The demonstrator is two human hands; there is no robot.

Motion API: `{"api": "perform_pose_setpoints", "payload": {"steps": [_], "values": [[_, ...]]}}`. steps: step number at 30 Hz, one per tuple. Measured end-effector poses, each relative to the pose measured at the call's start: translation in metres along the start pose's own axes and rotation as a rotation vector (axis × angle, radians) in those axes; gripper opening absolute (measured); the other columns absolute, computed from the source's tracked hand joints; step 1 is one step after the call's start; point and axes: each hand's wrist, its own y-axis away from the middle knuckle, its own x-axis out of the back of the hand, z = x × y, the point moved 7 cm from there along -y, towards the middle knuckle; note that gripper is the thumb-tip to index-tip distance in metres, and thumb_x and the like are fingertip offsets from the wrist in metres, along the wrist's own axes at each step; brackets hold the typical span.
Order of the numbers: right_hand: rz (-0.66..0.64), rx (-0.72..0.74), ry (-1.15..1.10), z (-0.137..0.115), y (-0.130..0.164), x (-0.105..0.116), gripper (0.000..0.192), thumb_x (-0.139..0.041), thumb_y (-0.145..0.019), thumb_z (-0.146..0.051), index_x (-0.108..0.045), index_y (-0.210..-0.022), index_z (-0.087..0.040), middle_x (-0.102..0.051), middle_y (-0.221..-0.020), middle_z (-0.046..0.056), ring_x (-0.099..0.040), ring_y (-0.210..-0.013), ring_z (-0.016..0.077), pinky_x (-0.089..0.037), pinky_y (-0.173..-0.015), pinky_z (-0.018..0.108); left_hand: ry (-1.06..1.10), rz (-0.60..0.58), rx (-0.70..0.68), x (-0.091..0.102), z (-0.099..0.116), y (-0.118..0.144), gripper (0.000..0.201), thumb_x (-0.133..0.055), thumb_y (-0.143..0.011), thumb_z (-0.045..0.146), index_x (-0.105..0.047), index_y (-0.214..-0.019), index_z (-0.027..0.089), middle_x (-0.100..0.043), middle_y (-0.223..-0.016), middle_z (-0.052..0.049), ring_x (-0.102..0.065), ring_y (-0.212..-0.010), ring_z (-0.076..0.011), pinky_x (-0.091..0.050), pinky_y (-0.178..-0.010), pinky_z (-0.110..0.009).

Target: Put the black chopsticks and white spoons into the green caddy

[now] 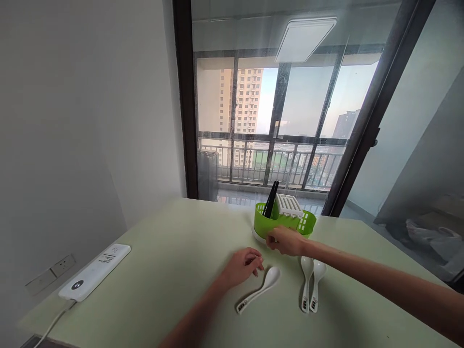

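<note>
A green cutlery caddy (263, 225) with perforated ends stands on a white base tray (258, 235) towards the table's far edge. Black chopsticks (270, 199) lean in its left compartment, and a white slatted piece (289, 205) rests tilted over the middle. My right hand (287, 240) is at the caddy's front with curled fingers; whatever they may pinch is hidden. Loosely bent and holding nothing, my left hand (243, 266) hovers at or just above the table. Right beside it lies a white spoon (271, 277). Two more white spoons, a left one (307, 268) and a right one (319, 270), lie below my right forearm.
A white power strip (96, 273) with a cable lies along the table's left side, near a wall socket (64, 264). The pale green table (174, 256) reaches to a dark-framed glass door (186, 121). Beyond the glass is a balcony railing.
</note>
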Motion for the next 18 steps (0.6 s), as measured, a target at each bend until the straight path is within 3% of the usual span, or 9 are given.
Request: {"api": "perform_pose_setpoints", "payload": {"steps": [4, 8, 13, 18], "values": [[0.029, -0.014, -0.018, -0.002, 0.004, 0.002, 0.018, -0.054, -0.084, -0.016, -0.071, -0.089, -0.020, -0.073, -0.083, 0.001, -0.063, -0.063, 0.0134, -0.037, -0.061, 0.024, -0.208, 0.040, -0.025, -0.008, 0.004, 0.007, 0.049, -0.072, -0.078, 0.056, -0.062, -0.109, 0.019, -0.070, -0.088, -0.002, -0.063, -0.074, -0.0160, -0.049, -0.070, -0.029], [0.113, -0.030, 0.025, 0.001, 0.015, 0.011, 0.017, -0.056, -0.086, -0.022, -0.071, -0.094, -0.024, -0.075, -0.092, 0.001, -0.067, -0.077, 0.0175, -0.036, -0.063, 0.026, -0.493, 0.048, -0.092, -0.020, 0.021, 0.019, 0.063, -0.078, -0.063, 0.068, -0.060, -0.102, 0.022, -0.065, -0.096, -0.004, -0.060, -0.084, -0.0212, -0.047, -0.078, -0.034], [0.160, 0.017, 0.068, 0.002, 0.038, 0.020, 0.017, -0.054, -0.087, -0.024, -0.071, -0.093, -0.024, -0.076, -0.094, 0.001, -0.067, -0.084, 0.0198, -0.036, -0.063, 0.027, -0.628, -0.126, -0.232, -0.032, 0.036, 0.029, 0.070, -0.082, -0.047, 0.075, -0.061, -0.089, 0.023, -0.060, -0.101, -0.004, -0.056, -0.103, -0.0272, -0.039, -0.100, -0.040], [0.156, 0.044, 0.055, -0.002, 0.064, 0.023, 0.016, -0.053, -0.088, -0.022, -0.069, -0.090, -0.025, -0.076, -0.088, -0.001, -0.066, -0.077, 0.0177, -0.036, -0.063, 0.028, -0.598, -0.285, -0.258, -0.038, 0.032, 0.032, 0.070, -0.085, -0.044, 0.074, -0.065, -0.089, 0.025, -0.056, -0.108, -0.003, -0.051, -0.110, -0.0280, -0.037, -0.103, -0.039]]}}
